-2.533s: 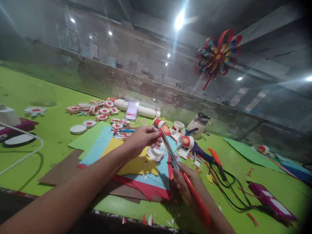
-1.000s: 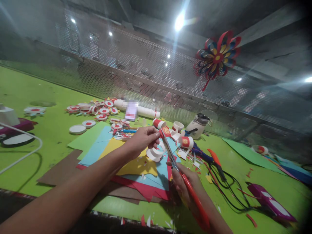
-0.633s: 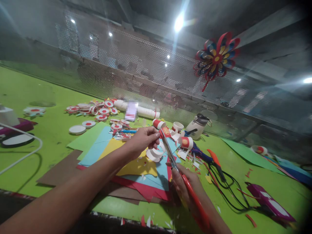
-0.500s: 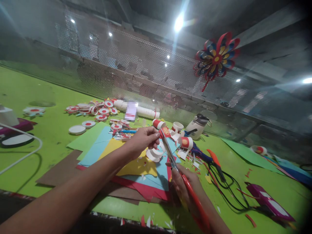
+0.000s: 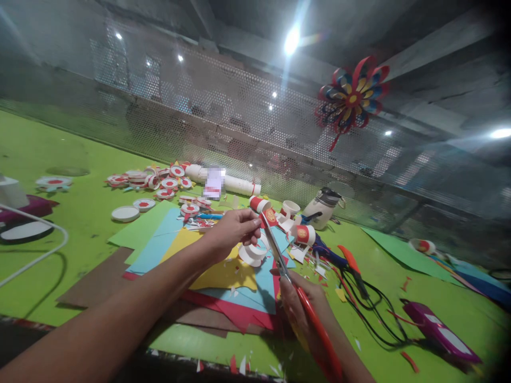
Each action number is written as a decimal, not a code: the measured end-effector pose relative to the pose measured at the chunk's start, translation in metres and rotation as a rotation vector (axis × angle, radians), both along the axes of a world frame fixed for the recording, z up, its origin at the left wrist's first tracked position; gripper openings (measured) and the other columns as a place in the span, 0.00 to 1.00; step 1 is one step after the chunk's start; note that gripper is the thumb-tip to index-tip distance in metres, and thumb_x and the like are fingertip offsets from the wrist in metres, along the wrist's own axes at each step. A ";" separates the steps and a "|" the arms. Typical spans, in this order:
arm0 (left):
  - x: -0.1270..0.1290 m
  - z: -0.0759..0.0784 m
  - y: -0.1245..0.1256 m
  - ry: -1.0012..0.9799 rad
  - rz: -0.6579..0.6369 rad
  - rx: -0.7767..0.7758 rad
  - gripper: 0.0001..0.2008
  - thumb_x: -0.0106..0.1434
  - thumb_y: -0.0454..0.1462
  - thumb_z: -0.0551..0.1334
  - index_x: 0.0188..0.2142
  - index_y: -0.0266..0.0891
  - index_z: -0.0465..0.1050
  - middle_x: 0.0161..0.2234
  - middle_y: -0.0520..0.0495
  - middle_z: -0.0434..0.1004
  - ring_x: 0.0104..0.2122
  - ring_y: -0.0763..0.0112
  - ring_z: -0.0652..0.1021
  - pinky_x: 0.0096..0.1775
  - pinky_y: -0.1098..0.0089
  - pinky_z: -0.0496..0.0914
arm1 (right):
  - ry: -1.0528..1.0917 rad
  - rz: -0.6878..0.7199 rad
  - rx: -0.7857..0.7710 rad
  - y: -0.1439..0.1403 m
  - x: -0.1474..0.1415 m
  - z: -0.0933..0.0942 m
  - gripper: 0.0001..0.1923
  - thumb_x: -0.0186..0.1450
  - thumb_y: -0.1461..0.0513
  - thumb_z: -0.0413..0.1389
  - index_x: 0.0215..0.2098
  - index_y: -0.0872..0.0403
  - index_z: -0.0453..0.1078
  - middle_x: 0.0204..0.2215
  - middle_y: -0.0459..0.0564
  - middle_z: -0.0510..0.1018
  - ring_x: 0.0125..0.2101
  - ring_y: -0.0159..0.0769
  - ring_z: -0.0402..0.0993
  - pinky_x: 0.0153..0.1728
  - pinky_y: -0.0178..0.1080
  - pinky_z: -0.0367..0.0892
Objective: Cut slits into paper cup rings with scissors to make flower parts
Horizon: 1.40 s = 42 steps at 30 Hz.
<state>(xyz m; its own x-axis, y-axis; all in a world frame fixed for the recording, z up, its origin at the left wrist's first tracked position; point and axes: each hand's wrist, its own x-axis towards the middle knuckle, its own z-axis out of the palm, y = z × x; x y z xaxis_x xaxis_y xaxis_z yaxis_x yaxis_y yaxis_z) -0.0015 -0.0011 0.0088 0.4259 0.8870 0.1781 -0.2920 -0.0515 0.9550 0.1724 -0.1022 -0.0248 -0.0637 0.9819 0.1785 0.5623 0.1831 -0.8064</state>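
Observation:
My left hand [image 5: 244, 227] pinches a small red piece of paper cup [image 5: 270, 215] with a gold emblem between thumb and fingertips. Fingers of my right hand [image 5: 300, 300] are wrapped round the red handles of a pair of scissors [image 5: 275, 249], whose blades point up and away and meet the lower edge of the red piece. Beneath my hands lie sheets of yellow paper [image 5: 223, 274] and light blue paper [image 5: 261, 298]. A white cut cup part [image 5: 252, 255] rests on them, just below my left fingers.
Red-and-white paper cups [image 5: 304, 234] and scraps lie behind the scissors. Finished-looking paper discs [image 5: 169, 183] are heaped at the back left. On the right are an orange-and-blue glue gun [image 5: 351, 264], black cords and a purple device [image 5: 441, 330]. A pitcher [image 5: 320, 207] stands near the mesh screen.
The view has shifted very slightly. Both hands, the scissors and the red piece keep nearly the same positions.

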 end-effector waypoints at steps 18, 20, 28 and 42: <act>0.000 -0.004 0.003 -0.037 -0.049 -0.069 0.07 0.56 0.35 0.61 0.25 0.33 0.66 0.22 0.50 0.71 0.19 0.81 0.69 0.23 0.76 0.59 | 0.096 -0.061 0.042 -0.006 -0.013 0.004 0.19 0.63 0.49 0.49 0.32 0.57 0.71 0.15 0.41 0.57 0.16 0.28 0.52 0.14 0.30 0.49; 0.000 -0.004 0.003 -0.036 -0.041 -0.077 0.06 0.56 0.34 0.60 0.25 0.33 0.66 0.22 0.49 0.71 0.20 0.80 0.70 0.24 0.76 0.60 | 0.105 -0.046 0.025 -0.006 -0.013 0.004 0.18 0.64 0.50 0.48 0.29 0.56 0.67 0.16 0.41 0.57 0.16 0.28 0.52 0.14 0.30 0.49; -0.010 -0.007 0.022 -0.044 0.132 -0.090 0.05 0.53 0.29 0.58 0.22 0.32 0.64 0.24 0.43 0.73 0.25 0.74 0.75 0.28 0.74 0.66 | 0.038 -0.027 0.019 0.001 0.002 0.010 0.20 0.63 0.48 0.47 0.27 0.55 0.64 0.14 0.39 0.57 0.14 0.27 0.55 0.14 0.31 0.54; -0.007 -0.023 0.033 0.129 0.144 -0.282 0.03 0.52 0.28 0.59 0.23 0.32 0.66 0.21 0.45 0.73 0.19 0.77 0.72 0.20 0.77 0.61 | -0.150 -0.134 0.123 0.057 0.041 0.012 0.18 0.57 0.58 0.58 0.42 0.61 0.71 0.23 0.46 0.73 0.22 0.33 0.68 0.23 0.35 0.63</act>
<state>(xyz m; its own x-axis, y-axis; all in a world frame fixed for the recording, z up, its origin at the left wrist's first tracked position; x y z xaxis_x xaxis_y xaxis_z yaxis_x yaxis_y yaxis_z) -0.0089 0.0321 -0.0146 0.2961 0.9463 -0.1302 -0.1770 0.1883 0.9660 0.2133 -0.0453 -0.0132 0.0307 0.9547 0.2961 0.7000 0.1909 -0.6881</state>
